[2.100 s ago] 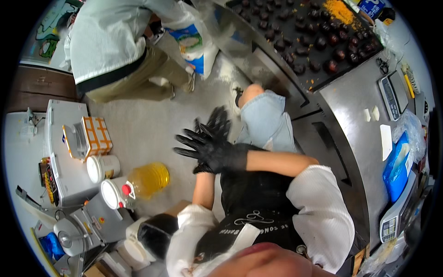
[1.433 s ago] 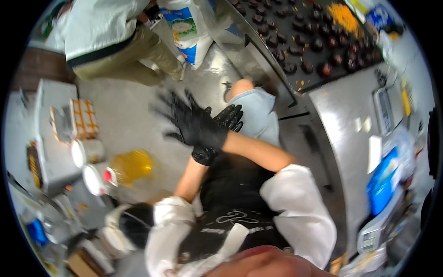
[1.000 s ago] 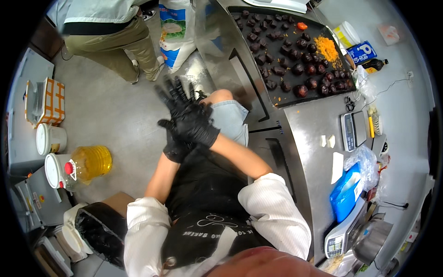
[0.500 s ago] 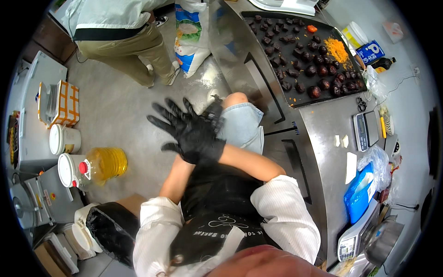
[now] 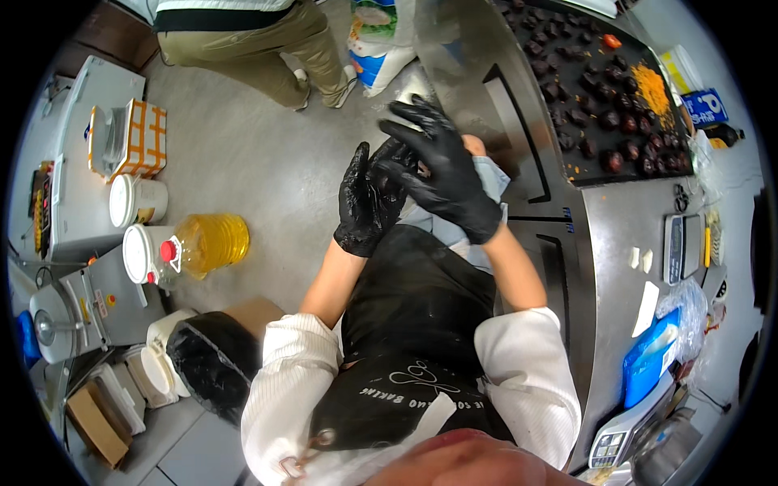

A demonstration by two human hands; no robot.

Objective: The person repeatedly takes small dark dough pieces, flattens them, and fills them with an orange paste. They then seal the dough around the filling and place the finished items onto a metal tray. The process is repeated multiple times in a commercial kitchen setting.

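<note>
— Since half a second ago both gloved hands have swung up and to the person's right, toward the steel tabletop [image 5: 616, 235]; before that they were held lower, over the grey floor [image 5: 267, 170].

— What are they doing now?

— The left hand [image 5: 369, 202] has its fingers straight and together, grasping nothing. The right hand [image 5: 442, 174] lies across its fingertips, fingers spread, apparently tugging or smoothing the black glove [image 5: 356, 227]. I would judge the step to be seating the gloves, nearly finished.

— And the next move?

— Probably a firm pull at the left cuff, then parting the hands. It needs care not to tear the thin material.

— What lies around them, left to right?

— Far left of the left hand stands a grey cabinet carrying an orange-and-white box [image 5: 130, 138] and a white tub [image 5: 136, 200]. Nearer, down on the floor, is a bottle of yellow oil [image 5: 203, 241] with a red cap. Below that is a black-lined bin [image 5: 212, 364]. Beyond the hands another person's legs [image 5: 267, 44] in khaki trousers stand beside a sack [image 5: 377, 40]. Right of the right hand, a dark tray [image 5: 616, 97] holds rows of dark round pieces and orange crumbs, then a small scale [image 5: 677, 247] and a blue packet [image 5: 648, 364].
</note>
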